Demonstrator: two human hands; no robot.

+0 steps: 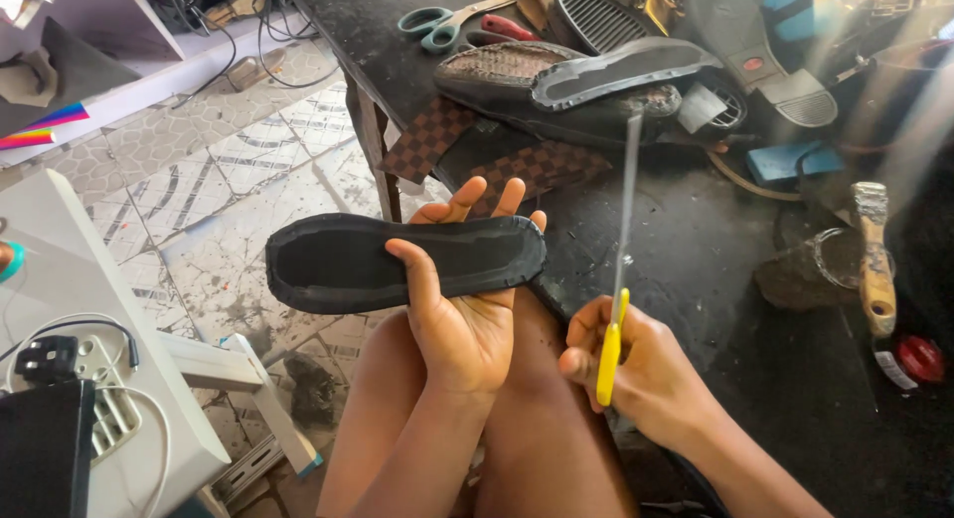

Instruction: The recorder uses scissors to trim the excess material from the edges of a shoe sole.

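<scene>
**Sole in one hand, blade in the other**

Here the left hand (465, 319) grasps a black rubber shoe sole (402, 261) over the person's bare knees: the thumb presses down on the sole's hollow upper face near its middle, while the other fingers (484, 200) reach up behind the far edge, their tips showing above it. The sole lies flat across the palm with its long axis running left to right — the wider end juts out past the thumb toward the tiled floor (214, 195), and the other end stops just beside the fingertips, near the edge of the dark workbench (686, 250).

The right hand (636, 364) is clenched around the yellow handle of a long thin blade (624, 195), which stands nearly upright, its tip up by a second black sole (621, 71) resting on a pile of shoe parts on the bench.

Containers — a clear glass jar (840, 258) sits on the bench to the right with a worn brush (874, 255) lying across it; what it holds cannot be told. Teal-handled scissors (437, 26) lie at the bench's far end
</scene>
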